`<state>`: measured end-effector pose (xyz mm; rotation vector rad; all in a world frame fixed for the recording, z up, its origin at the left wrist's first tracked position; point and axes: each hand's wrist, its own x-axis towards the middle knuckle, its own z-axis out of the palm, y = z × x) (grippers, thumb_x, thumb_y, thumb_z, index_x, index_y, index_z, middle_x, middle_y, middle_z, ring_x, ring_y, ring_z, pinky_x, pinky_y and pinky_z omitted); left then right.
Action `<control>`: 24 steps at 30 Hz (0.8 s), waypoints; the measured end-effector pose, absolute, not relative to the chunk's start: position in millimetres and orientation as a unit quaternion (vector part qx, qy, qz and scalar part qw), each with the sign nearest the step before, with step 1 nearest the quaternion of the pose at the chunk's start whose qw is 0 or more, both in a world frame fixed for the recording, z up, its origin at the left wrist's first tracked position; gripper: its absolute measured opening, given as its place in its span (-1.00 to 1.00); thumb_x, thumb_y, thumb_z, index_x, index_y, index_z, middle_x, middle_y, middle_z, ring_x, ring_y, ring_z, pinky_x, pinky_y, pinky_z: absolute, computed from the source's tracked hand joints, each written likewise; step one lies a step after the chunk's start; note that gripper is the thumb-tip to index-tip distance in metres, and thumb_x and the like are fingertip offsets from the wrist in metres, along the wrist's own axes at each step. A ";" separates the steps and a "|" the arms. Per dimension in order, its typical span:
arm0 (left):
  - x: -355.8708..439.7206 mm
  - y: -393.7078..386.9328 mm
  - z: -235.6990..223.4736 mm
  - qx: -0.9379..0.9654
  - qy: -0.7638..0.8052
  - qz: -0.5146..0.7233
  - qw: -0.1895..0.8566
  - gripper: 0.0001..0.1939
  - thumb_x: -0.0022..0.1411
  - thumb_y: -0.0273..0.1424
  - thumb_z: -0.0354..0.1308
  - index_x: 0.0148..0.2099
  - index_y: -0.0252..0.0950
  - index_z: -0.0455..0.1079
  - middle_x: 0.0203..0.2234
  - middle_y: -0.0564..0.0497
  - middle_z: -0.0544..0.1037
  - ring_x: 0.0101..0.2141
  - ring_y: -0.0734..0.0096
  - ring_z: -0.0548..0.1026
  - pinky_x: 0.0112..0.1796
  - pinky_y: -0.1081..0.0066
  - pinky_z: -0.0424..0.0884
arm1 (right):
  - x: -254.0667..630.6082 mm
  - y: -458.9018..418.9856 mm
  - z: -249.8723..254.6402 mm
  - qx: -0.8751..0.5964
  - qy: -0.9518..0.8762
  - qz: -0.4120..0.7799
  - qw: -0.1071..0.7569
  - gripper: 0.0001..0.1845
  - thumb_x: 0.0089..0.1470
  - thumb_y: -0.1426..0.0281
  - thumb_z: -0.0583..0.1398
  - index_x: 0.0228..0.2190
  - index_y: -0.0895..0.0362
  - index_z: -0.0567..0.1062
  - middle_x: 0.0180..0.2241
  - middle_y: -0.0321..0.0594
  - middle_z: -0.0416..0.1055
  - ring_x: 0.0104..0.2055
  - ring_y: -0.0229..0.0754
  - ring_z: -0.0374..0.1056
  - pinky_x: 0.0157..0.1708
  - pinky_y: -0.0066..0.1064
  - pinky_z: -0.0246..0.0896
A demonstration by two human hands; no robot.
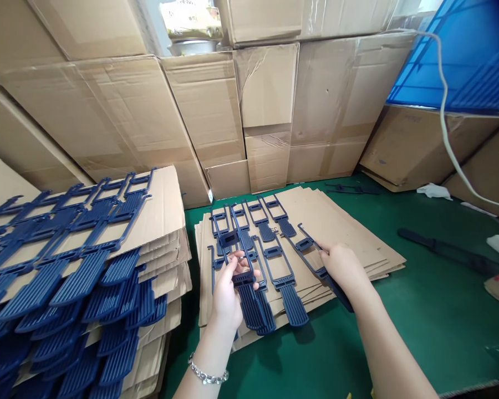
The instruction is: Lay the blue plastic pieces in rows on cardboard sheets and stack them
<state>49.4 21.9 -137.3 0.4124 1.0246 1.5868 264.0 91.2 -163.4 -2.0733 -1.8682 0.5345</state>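
My left hand (225, 296) is closed around a dark blue plastic frame with a ribbed paddle end (249, 307), held tilted above other parts of the same kind. In my right hand (346, 267) is a second dark blue plastic frame (303, 245), gripped along its side at the right of the group. Several matching frames lie in two rows on a stack of cardboard sheets (357, 238). One of these, a lying frame (294, 305), rests between my hands with its ribbed end over the sheets' front edge. Fingers and held parts hide some of the frames beneath.
At left, a taller stack of cardboard sheets (166, 191) carries layers of blue frames (79, 277). Cardboard boxes (270, 88) wall off the back of the green table (432, 321). Loose dark parts (444, 246) lie at right, near a white cable (444, 111) and a blue crate (469, 66).
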 end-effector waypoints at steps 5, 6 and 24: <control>46.4 24.4 -135.8 0.133 0.419 0.669 0.599 -0.88 0.11 -0.43 0.08 -0.26 -0.27 0.38 -0.56 0.10 0.36 -0.59 0.54 0.42 -0.67 0.61 0.34 | 255.8 85.0 -158.2 -0.730 -0.658 0.154 0.101 -0.59 0.08 0.45 -0.04 -0.09 0.07 0.44 -0.34 -0.04 0.39 -0.32 -0.09 0.34 -0.37 -0.38 0.13; 45.9 24.8 -135.5 0.129 0.415 0.667 0.606 -0.88 0.11 -0.44 0.08 -0.26 -0.27 0.38 -0.56 0.10 0.36 -0.59 0.54 0.42 -0.68 0.61 0.34 | 254.8 84.5 -158.1 -0.729 -0.659 0.158 0.097 -0.59 0.07 0.45 -0.04 -0.08 0.06 0.44 -0.34 -0.03 0.39 -0.32 -0.08 0.35 -0.38 -0.38 0.12; 50.7 17.7 -134.7 0.151 0.329 0.565 0.741 -0.55 0.23 -0.29 -0.07 0.17 -0.17 0.08 -0.09 -0.20 0.42 -0.14 0.16 0.44 -0.26 0.20 0.42 | 244.4 83.2 -156.7 -0.685 -0.676 0.144 0.229 -0.61 0.11 0.29 -0.02 -0.09 0.15 0.40 -0.24 -0.07 0.35 -0.21 -0.10 0.28 -0.25 -0.38 0.11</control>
